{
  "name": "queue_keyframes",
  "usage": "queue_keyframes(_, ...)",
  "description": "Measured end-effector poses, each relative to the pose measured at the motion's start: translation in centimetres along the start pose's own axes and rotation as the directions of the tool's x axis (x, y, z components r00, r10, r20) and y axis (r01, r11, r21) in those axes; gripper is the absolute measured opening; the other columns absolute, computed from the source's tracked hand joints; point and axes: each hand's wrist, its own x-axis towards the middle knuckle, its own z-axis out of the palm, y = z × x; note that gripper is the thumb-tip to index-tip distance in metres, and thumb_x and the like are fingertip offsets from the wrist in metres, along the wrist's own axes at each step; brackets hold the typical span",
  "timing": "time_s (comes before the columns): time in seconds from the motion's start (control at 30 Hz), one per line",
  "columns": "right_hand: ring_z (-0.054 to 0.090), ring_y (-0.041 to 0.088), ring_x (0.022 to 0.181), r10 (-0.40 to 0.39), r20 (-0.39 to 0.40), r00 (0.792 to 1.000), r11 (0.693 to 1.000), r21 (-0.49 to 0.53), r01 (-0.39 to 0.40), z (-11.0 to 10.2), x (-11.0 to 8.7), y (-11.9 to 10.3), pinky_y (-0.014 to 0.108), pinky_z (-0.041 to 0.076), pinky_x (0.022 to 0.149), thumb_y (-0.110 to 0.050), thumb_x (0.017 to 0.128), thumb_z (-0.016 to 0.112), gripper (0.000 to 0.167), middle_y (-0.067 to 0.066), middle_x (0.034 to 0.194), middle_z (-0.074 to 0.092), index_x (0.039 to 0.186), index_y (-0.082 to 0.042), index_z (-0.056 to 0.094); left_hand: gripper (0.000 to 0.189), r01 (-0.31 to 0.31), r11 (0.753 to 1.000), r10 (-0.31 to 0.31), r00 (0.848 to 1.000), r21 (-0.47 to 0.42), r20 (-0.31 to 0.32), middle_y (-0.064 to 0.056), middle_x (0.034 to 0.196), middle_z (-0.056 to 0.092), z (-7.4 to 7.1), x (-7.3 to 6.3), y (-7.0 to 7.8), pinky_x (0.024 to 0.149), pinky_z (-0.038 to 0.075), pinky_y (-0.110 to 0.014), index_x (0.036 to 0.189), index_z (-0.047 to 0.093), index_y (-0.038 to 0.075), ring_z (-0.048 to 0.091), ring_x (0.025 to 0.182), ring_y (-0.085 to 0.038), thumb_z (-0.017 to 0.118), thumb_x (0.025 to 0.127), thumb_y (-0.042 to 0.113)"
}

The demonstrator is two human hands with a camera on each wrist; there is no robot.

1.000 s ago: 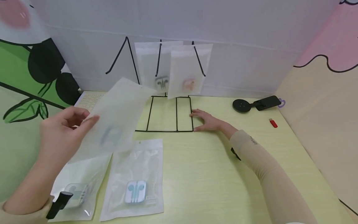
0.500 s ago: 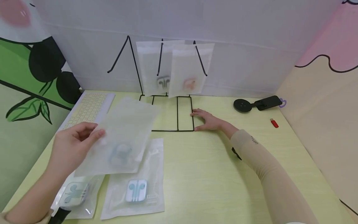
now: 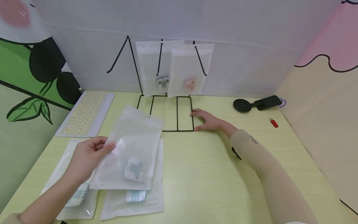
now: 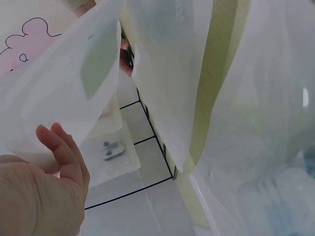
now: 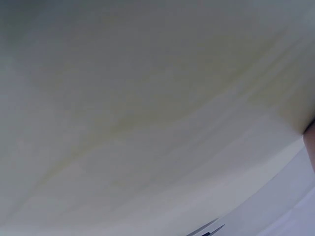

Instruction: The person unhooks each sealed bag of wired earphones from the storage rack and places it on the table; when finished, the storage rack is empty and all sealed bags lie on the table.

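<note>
My left hand (image 3: 88, 158) pinches the left edge of a translucent white pouch (image 3: 134, 130), with a blurry earphone case (image 3: 133, 168) showing through it. This pouch overlaps another pouch (image 3: 131, 205) with boxed earphones, lying on the table. A further earphone pouch (image 3: 90, 205) lies under my left forearm. My right hand (image 3: 208, 120) rests at the right side of the black wire rack's base (image 3: 177, 115), fingers and thumb spread and touching the wire. In the left wrist view, the left hand (image 4: 54, 187) holds the pouch (image 4: 59, 83). Sleeve-like blurred fabric fills most of the right wrist view.
Two pouches (image 3: 151, 62) (image 3: 185, 68) hang on the rack's middle and right hooks; nothing hangs on the left hook (image 3: 117, 56). A keyboard (image 3: 85, 115) lies back left. A black folding stand (image 3: 257, 104) and a red USB stick (image 3: 273, 123) lie at the right.
My left hand has lowered the pouch toward the front and slightly right, over the pouch on the table. The keyboard has come into full view. My right hand has stayed at the rack.
</note>
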Motion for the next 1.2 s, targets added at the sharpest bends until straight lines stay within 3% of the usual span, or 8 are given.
queue_keyframes(0.1,0.006,0.029,0.146,0.002,-0.002,1.000,1.000,-0.001,-0.002,-0.1,-0.1,-0.2,0.053,0.008,0.115,-0.038,0.081,0.074,0.076,0.008,0.157,0.017,0.145,-0.016,0.038,0.044,0.064,0.995,-0.061,0.997,-0.079,0.046,0.007,0.080,0.069,0.6,0.0,-0.2,0.057,0.051,-0.021,0.116,0.059,-0.006,0.058,0.067,-0.001,0.063,0.092,0.031)
queue_keyframes(0.27,0.006,0.029,0.146,-0.004,-0.013,1.000,1.000,0.014,0.005,-0.1,-0.2,-0.4,0.055,0.008,0.114,-0.039,0.080,0.074,0.077,0.009,0.157,0.017,0.144,-0.014,0.039,0.045,0.163,0.966,-0.137,0.981,-0.202,0.139,0.008,0.078,0.067,1.8,-0.1,-0.6,0.059,0.053,-0.024,0.120,0.053,-0.011,0.060,0.066,-0.003,0.062,0.092,0.023)
queue_keyframes(0.5,0.006,0.029,0.146,-0.012,-0.016,1.000,1.000,0.003,0.012,0.0,0.0,0.1,0.057,0.010,0.113,-0.043,0.081,0.072,0.077,0.008,0.157,0.017,0.144,-0.014,0.038,0.039,0.224,0.946,-0.178,0.963,-0.236,0.201,0.005,0.077,0.066,3.7,-0.2,-1.1,0.054,0.051,-0.024,0.118,0.053,-0.011,0.057,0.061,-0.004,0.061,0.092,0.017)
queue_keyframes(0.7,0.004,0.027,0.146,0.012,0.006,1.000,1.000,0.001,-0.012,-0.1,0.0,0.1,0.054,0.008,0.115,-0.040,0.081,0.073,0.077,0.005,0.158,0.016,0.145,-0.018,0.037,0.028,0.221,0.951,-0.165,0.954,-0.217,0.250,0.005,0.064,0.059,5.6,-0.5,-1.0,0.044,0.038,-0.021,0.108,0.058,-0.009,0.042,0.048,-0.004,0.061,0.091,0.013)
queue_keyframes(0.9,0.004,0.027,0.146,0.017,0.012,1.000,1.000,-0.004,-0.017,-0.1,0.1,0.0,0.055,0.009,0.114,-0.041,0.082,0.072,0.076,0.005,0.158,0.016,0.145,-0.018,0.037,0.023,0.206,0.960,-0.148,0.948,-0.191,0.281,0.003,0.061,0.055,7.4,-0.7,-0.8,0.046,0.042,-0.022,0.101,0.060,-0.005,0.043,0.050,-0.006,0.063,0.089,0.014)
queue_keyframes(1.03,0.003,0.025,0.146,0.022,0.011,1.000,1.000,0.008,-0.022,0.0,0.1,0.1,0.054,0.008,0.115,-0.041,0.082,0.072,0.076,0.004,0.158,0.015,0.145,-0.019,0.037,0.022,0.161,0.971,-0.107,0.954,-0.178,0.280,0.000,0.069,0.060,8.4,-0.7,-0.9,0.047,0.046,-0.024,0.099,0.059,-0.003,0.048,0.054,-0.008,0.066,0.088,0.014)
queue_keyframes(1.2,0.003,0.024,0.146,0.021,0.008,1.000,1.000,0.017,-0.021,0.1,0.1,0.2,0.053,0.008,0.115,-0.039,0.082,0.072,0.075,0.003,0.158,0.015,0.145,-0.019,0.037,0.036,0.134,0.976,-0.080,0.956,-0.175,0.283,-0.009,0.091,0.067,9.4,-0.8,-0.8,0.054,0.053,-0.030,0.113,0.049,0.005,0.060,0.064,-0.015,0.070,0.085,0.014)
